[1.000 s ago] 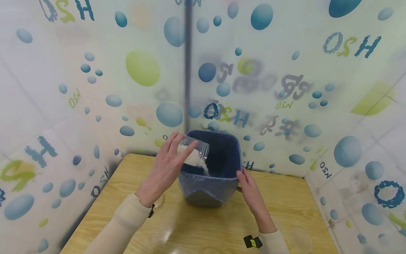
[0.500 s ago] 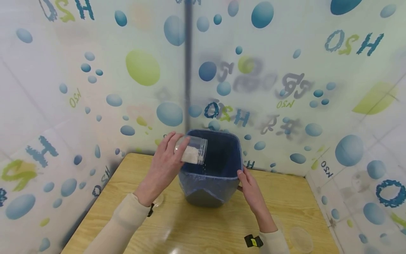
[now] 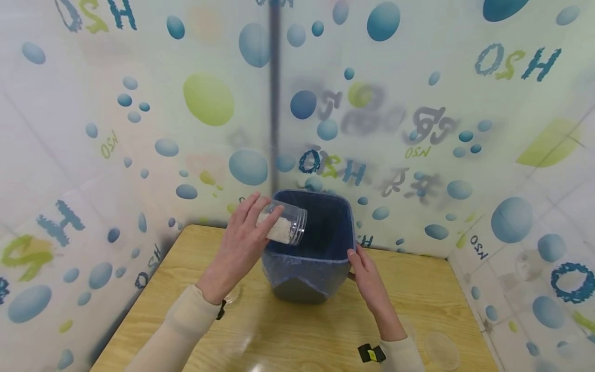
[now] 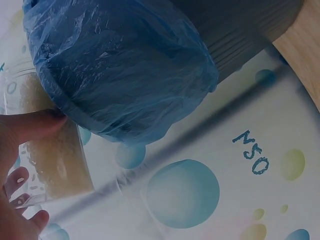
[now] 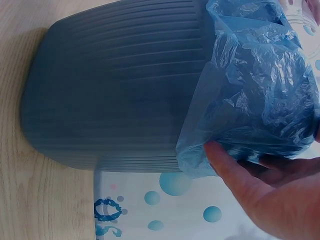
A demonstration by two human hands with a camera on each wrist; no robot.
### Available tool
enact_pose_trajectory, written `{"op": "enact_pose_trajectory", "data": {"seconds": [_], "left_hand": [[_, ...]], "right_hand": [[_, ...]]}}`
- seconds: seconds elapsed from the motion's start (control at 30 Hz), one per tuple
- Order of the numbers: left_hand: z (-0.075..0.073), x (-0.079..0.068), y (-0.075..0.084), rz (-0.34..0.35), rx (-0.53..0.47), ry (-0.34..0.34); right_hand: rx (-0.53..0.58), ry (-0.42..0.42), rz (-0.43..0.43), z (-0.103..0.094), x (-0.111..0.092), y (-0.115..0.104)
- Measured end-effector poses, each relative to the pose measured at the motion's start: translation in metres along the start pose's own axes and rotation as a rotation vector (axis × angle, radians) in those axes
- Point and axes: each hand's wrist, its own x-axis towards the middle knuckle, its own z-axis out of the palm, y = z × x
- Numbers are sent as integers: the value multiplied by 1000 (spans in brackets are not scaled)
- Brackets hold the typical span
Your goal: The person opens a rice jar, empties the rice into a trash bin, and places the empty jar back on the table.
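Note:
My left hand (image 3: 239, 245) grips a clear jar (image 3: 292, 211) of white, rice-like grains (image 3: 280, 230), tipped sideways with its open mouth over a dark blue trash bin (image 3: 299, 290). In the left wrist view the grains (image 4: 60, 160) fill much of the jar's lower side, with the thumb pressed along it. The bin stands upright on the table, lined with a thin blue trash bag (image 5: 265, 75) folded down over its rim. My right hand (image 3: 370, 281) holds the bin's right rim, thumb on top, fingers outside against the bag. The bin's bottom inside is too dark to make out.
A wooden table (image 3: 186, 320) bears everything, with patterned walls (image 3: 209, 139) close behind and on both sides. A clear round lid (image 3: 441, 351) lies at the front right; another clear round piece (image 3: 232, 294) shows by my left wrist.
Grains streamed from the jar a second ago, thinning to a few half a second ago; none visibly fall now. The jar levelled leftward, then tipped slightly down to the right again. My right hand stayed put.

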Motion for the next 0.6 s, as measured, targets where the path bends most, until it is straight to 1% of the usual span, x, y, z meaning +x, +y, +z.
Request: {"op": "enact_pose_trajectory", "data": {"seconds": [0.3,0.6], "left_hand": [[0,-2,2,16,-1,-7],[-2,-1,4,17,2,-34]], "right_hand": [[7,-9,-8,1,-1,-1],[10,-5,-4,0,0,-1]]}}
